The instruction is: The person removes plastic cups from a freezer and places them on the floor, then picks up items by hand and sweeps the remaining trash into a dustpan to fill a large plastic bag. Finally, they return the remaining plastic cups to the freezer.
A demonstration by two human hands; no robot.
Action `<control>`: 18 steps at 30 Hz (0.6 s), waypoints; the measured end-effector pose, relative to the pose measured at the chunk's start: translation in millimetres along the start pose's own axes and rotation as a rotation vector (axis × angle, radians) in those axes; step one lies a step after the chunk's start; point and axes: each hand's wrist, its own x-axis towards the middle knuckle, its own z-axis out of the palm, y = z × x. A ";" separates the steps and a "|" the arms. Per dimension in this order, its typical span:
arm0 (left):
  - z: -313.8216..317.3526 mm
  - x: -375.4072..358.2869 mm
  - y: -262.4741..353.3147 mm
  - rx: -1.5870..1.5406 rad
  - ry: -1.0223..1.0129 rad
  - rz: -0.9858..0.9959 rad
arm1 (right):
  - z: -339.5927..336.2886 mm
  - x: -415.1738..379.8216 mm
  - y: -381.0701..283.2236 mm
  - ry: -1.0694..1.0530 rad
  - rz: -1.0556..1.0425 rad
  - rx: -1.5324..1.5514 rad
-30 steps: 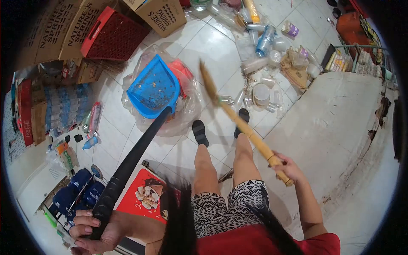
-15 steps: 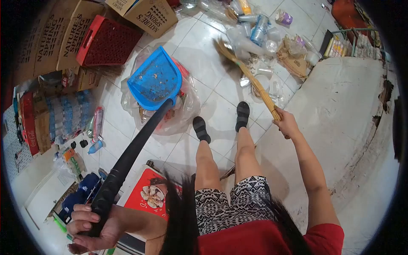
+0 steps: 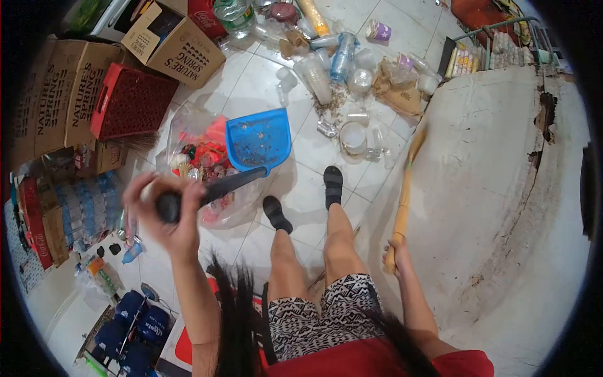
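My left hand (image 3: 179, 235) is wrapped round the black handle end of a blue dustpan (image 3: 259, 135). Brown dirt lies on the pan, which is beside and partly over a clear plastic bag (image 3: 217, 213) with red wrappings and other trash inside. At the right, my right hand (image 3: 405, 261) grips a straw broom (image 3: 403, 201) by its lower handle. Its bristles point away from me, against the pale board. Plastic cups (image 3: 314, 78), a round clear lid (image 3: 353, 138) and crumbs of dirt (image 3: 336, 110) lie on the tiles between the two tools.
Cardboard boxes (image 3: 188, 53) and a red crate (image 3: 135, 100) stand at the left. A large pale board with a broken edge (image 3: 490, 157) takes up the right side. A brown paper bag (image 3: 396, 91) lies against it. Wrapped bottles (image 3: 91, 201) are stacked at the left.
My left hand has risen and moved forward, with the dustpan shifting right and turning. The broom has swung right, off the litter, and my right hand has drawn back toward me.
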 end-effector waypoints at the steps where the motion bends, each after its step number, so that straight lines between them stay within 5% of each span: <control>1: 8.8 -1.4 -13.7 -0.027 -0.058 -0.067 | 3.7 27.4 0.3 -0.024 0.104 0.166; 4: 30.4 -7.4 -40.4 0.024 -0.261 -0.264 | 40.6 100.6 -15.7 -0.292 0.365 0.501; 6: 41.6 -21.0 -67.2 0.001 -0.328 -0.292 | 93.9 115.1 -32.7 -0.358 0.188 0.472; 10: 56.3 -59.2 -117.0 0.019 -0.499 -0.425 | 153.5 101.2 -78.2 -0.428 0.195 0.476; 11: 60.1 -68.4 -122.3 0.015 -0.482 -0.589 | 155.6 98.7 -81.8 -0.467 0.224 0.482; 15: 70.3 -90.9 -133.4 0.223 -0.227 -0.531 | 105.1 47.5 -80.8 -0.376 0.070 0.272; 18: 73.5 -73.5 -112.9 0.370 -0.343 -0.522 | 53.1 6.6 -65.0 -0.166 -0.049 -0.034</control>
